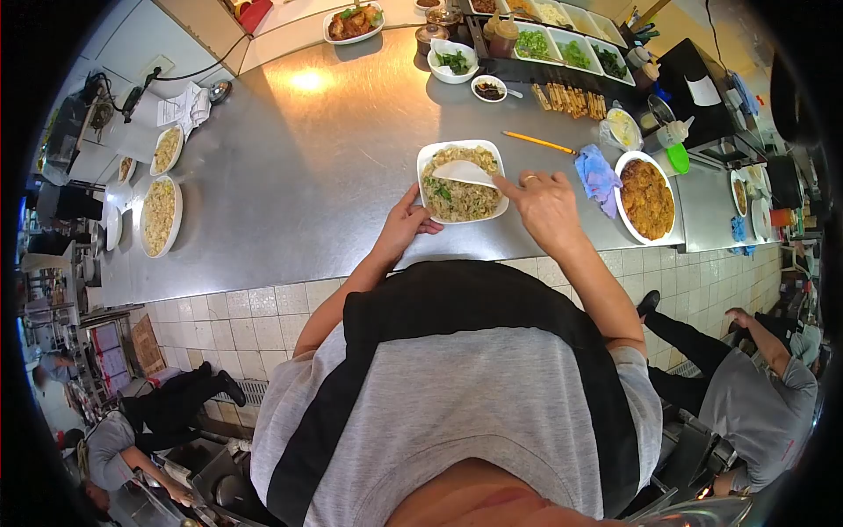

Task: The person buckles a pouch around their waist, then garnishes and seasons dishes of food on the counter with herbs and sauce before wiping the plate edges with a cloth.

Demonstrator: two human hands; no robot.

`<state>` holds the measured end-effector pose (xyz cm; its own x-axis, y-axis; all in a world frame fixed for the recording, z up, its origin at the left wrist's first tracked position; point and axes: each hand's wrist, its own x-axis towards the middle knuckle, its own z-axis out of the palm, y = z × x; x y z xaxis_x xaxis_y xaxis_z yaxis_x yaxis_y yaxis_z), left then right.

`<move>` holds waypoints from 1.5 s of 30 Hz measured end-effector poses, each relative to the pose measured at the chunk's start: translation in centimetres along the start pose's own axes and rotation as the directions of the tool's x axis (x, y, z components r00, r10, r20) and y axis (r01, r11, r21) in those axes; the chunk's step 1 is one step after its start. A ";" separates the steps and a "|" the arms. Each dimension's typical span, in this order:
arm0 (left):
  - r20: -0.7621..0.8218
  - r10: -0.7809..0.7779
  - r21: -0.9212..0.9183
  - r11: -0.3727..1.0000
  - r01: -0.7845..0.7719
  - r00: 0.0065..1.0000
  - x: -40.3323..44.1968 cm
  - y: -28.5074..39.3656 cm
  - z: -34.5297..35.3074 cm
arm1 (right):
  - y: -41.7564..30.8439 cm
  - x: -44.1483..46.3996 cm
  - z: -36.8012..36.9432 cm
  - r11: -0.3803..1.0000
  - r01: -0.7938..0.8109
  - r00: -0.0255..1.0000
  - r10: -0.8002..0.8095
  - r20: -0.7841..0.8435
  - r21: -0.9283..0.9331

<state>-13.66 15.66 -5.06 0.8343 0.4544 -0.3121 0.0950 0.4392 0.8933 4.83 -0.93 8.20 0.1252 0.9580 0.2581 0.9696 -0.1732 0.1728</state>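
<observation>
Clock directions taken from the bowl. White square bowl (427, 191) of fried rice (463, 204) on the steel counter (307, 184), near its front edge, just ahead of the person. Left hand (409, 223) at 8 o'clock, thumb and fingers spread about the bowl's near-left corner, touching it. Right hand (544, 209) at 4 o'clock, pinching the handle end of a white spoon (465, 172); spoon lies across the rice, inside the rim. Grip underside hidden.

Around: pencil (539, 141) at 2, blue cloth (598, 180) at 3, oval dish (621, 213) of brown food just past the cloth. Small sauce bowl (489, 88) and bowl of dark greens (452, 63) near 12. Topping trays (571, 46) at 1. Rice plate (161, 216) at 9, well apart. Co-workers behind: one at 4 (760, 400), one at 8 (112, 448).
</observation>
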 end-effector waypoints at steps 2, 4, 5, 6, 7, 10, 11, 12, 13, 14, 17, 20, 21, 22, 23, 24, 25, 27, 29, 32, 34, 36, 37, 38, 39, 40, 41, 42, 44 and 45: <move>0.008 0.005 -0.008 1.000 -0.005 1.000 0.1 -0.2 -0.1 | 0.5 -1.1 -0.9 0.998 -0.062 0.998 0.061 0.013 0.024; -0.001 0.000 -0.001 1.000 0.000 1.000 0.1 -0.2 -0.2 | 0.6 -2.2 -0.4 0.995 -0.083 0.996 0.082 0.018 0.059; 0.002 -0.002 0.002 1.000 0.002 1.000 0.2 -0.3 -0.2 | 0.4 -3.0 0.7 0.994 -0.078 0.997 0.077 0.016 0.082; -0.008 0.003 -0.003 1.000 -0.003 1.000 0.2 -0.4 -0.2 | 0.8 -3.9 1.4 0.992 -0.081 0.997 0.080 0.015 0.098; -0.008 0.009 -0.008 1.000 -0.009 1.000 0.2 -0.5 -0.2 | 1.3 -4.2 0.9 0.980 -0.107 0.994 0.101 0.044 0.167; -0.015 0.012 -0.016 1.000 -0.013 1.000 0.4 -0.5 0.1 | 4.0 -4.4 -0.7 0.899 -0.261 0.964 0.227 0.137 0.352; -0.026 0.013 -0.016 1.000 -0.013 1.000 0.4 -0.4 0.2 | 5.8 -4.3 -1.4 0.912 -0.339 0.941 0.324 0.101 0.232; -0.028 0.011 -0.015 1.000 -0.012 1.000 0.3 -0.2 0.4 | 7.8 -4.0 -2.1 0.904 -0.413 0.911 0.409 0.053 0.114; -0.035 0.011 -0.015 1.000 -0.012 0.999 0.2 0.0 0.7 | 10.0 -3.7 -2.7 0.876 -0.481 0.876 0.481 -0.004 0.001; -0.047 0.013 -0.016 1.000 -0.014 0.999 0.1 0.1 0.9 | 12.6 -3.2 -3.2 0.842 -0.529 0.849 0.526 -0.053 -0.105; -0.092 0.009 -0.012 1.000 -0.010 0.996 0.0 0.3 1.5 | 21.7 -1.3 -3.1 0.685 -0.655 0.745 0.655 -0.123 -0.319; -0.116 0.024 -0.016 1.000 -0.026 0.993 0.1 -0.1 1.4 | 29.5 1.0 -1.5 0.634 -0.658 0.697 0.717 -0.009 -0.407; -0.129 0.023 -0.008 1.000 -0.025 0.991 0.0 0.0 1.7 | 31.6 1.7 -0.7 0.612 -0.668 0.661 0.749 0.040 -0.424; -0.137 0.035 -0.007 0.999 -0.037 0.990 -0.1 0.2 2.1 | 33.5 2.4 0.1 0.590 -0.675 0.622 0.778 0.090 -0.442; -0.157 0.032 -0.016 0.999 -0.035 0.987 -0.1 0.0 2.1 | 34.9 3.0 0.7 0.591 -0.667 0.621 0.777 0.101 -0.453; -0.175 0.023 -0.024 0.999 -0.028 0.984 -0.1 -0.2 1.9 | 36.1 3.3 1.5 0.591 -0.659 0.617 0.779 0.116 -0.465; -0.190 0.010 -0.030 0.999 -0.016 0.982 -0.2 -0.3 1.8 | 37.1 3.2 2.2 0.588 -0.654 0.607 0.783 0.133 -0.477; -0.230 0.014 -0.023 1.000 -0.020 0.973 -0.3 -0.4 1.8 | 38.9 2.1 3.6 0.666 -0.556 0.790 0.609 -0.068 -0.497; -0.258 0.003 -0.033 0.999 -0.012 0.966 -0.8 0.1 1.9 | 37.9 0.5 2.0 0.775 -0.603 0.775 0.512 -0.371 -0.189; -0.330 -0.007 -0.029 1.000 -0.003 0.944 -1.4 0.4 0.7 | 34.5 -5.6 -1.0 0.673 -0.738 0.561 0.649 -0.514 0.044; -0.370 -0.003 -0.011 1.000 -0.001 0.929 -2.0 1.0 -0.8 | 34.0 -11.8 0.1 0.414 -0.910 0.396 0.845 -0.360 -0.027; -0.404 0.024 0.012 1.000 -0.021 0.914 -2.6 1.3 -2.6 | 34.8 -20.0 4.7 0.175 -0.970 0.190 0.979 -0.074 -0.169; -0.433 0.041 0.015 0.999 -0.038 0.901 -2.8 1.4 -3.3 | 32.7 -22.3 5.1 0.071 -0.970 0.063 0.997 0.040 -0.233; -0.439 0.044 0.015 0.999 -0.042 0.897 -3.0 1.4 -4.3 | 31.9 -24.8 6.6 -0.023 -0.987 -0.049 0.985 0.167 -0.158; -0.452 0.048 0.016 0.999 -0.046 0.891 -3.4 1.5 -5.4 | 31.4 -27.2 8.4 0.003 -0.986 -0.039 0.968 0.247 -0.170; -0.469 0.052 0.017 0.999 -0.050 0.881 -3.6 1.7 -6.4 | 32.7 -30.9 12.6 -0.055 -0.997 -0.025 0.873 0.488 0.048; -0.494 0.069 0.026 0.998 -0.065 0.867 -3.8 1.9 -7.0 | 29.3 -29.3 11.4 -0.462 -0.787 -0.198 0.817 0.541 0.409; -0.521 0.087 0.034 0.996 -0.081 0.849 -3.9 2.0 -7.6 | 27.3 -28.4 10.7 -0.545 -0.606 -0.135 0.788 0.601 0.579; -0.550 0.112 0.048 0.994 -0.102 0.828 -4.4 2.5 -8.8 | 26.5 -28.2 11.5 -0.593 -0.437 -0.075 0.774 0.629 0.677; -0.570 0.127 0.055 0.992 -0.116 0.812 -4.6 2.6 -9.4 | 26.3 -28.1 11.8 -0.586 -0.429 -0.058 0.778 0.626 0.687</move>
<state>-22.32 22.00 -4.32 0.3798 0.8663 -0.3244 0.0269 0.3403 0.9399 29.32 -29.68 -5.70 0.8782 -0.0475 -0.4759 -0.4772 -0.1525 -0.8655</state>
